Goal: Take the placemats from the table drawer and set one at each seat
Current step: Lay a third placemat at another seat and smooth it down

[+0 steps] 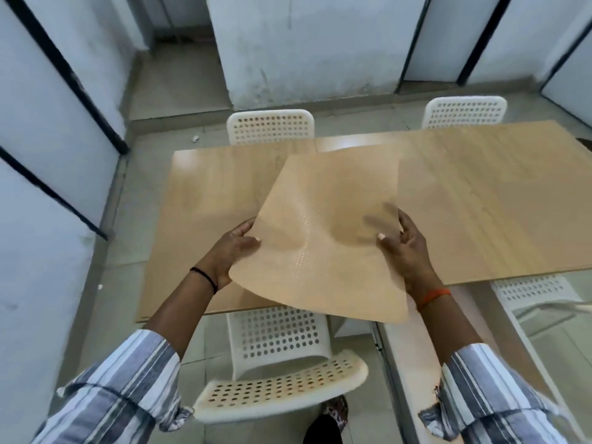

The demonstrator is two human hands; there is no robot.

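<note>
A tan, flexible placemat (323, 225) with a fine dotted texture hangs in the air over the near edge of the wooden table (208, 200). My left hand (229, 254) grips its left edge and my right hand (405, 248) grips its right edge. The mat bends between them and its lower corner droops past the table edge. The mat's colour nearly matches the tabletop. No drawer shows in this view.
A second wooden tabletop (496, 203) adjoins on the right. White perforated chairs stand near me (278, 363), at the right (538, 293) and on the far side (270, 126) (464, 112). White partition walls with black frames enclose the room.
</note>
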